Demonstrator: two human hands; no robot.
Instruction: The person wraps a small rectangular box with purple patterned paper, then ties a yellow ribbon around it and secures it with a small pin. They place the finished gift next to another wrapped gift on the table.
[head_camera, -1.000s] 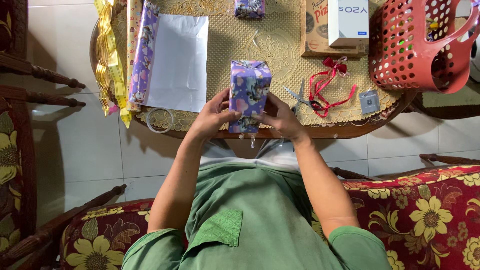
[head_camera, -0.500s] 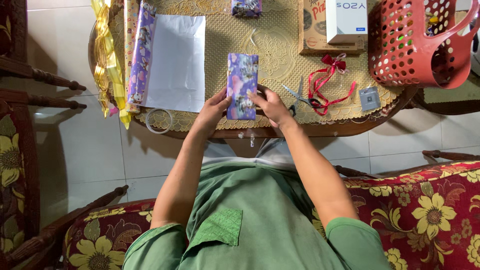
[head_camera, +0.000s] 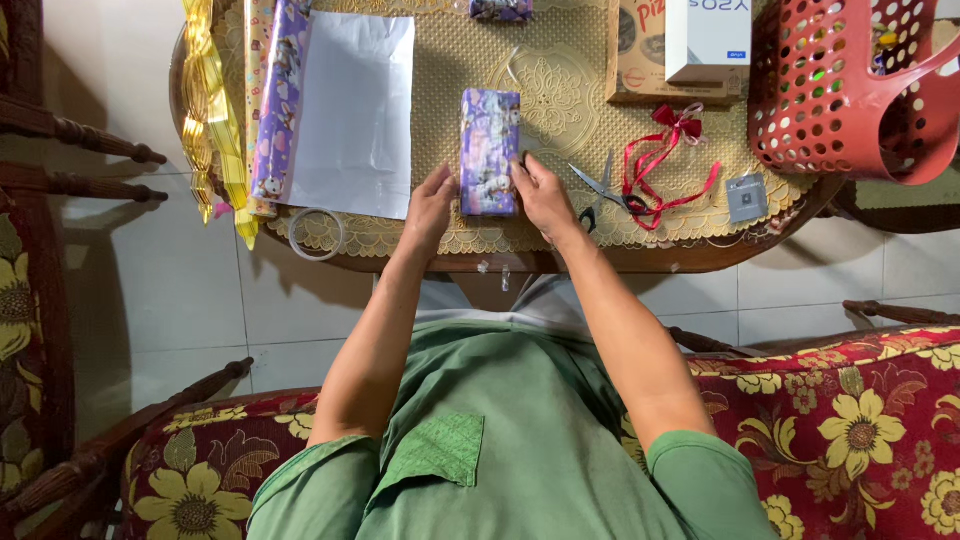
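Observation:
A box wrapped in purple patterned paper (head_camera: 489, 150) lies flat on the gold lace table cover (head_camera: 560, 90), lengthwise away from me. My left hand (head_camera: 432, 205) presses against its near left side. My right hand (head_camera: 543, 193) holds its near right side, so the box sits between both hands. Just right of my right hand lie scissors (head_camera: 601, 188) and a red ribbon with a bow (head_camera: 668, 152).
A sheet of wrapping paper (head_camera: 352, 112) lies white side up at left, beside a purple roll (head_camera: 280, 100) and gold ribbon (head_camera: 205, 110). A tape roll (head_camera: 316, 233) sits at the table edge. A red basket (head_camera: 850, 95), a cardboard box (head_camera: 635, 55) and a white box (head_camera: 708, 35) stand at right.
The wrapped box was held tilted up off the table near the edge. Both hands have turned it and laid it flat, farther onto the table.

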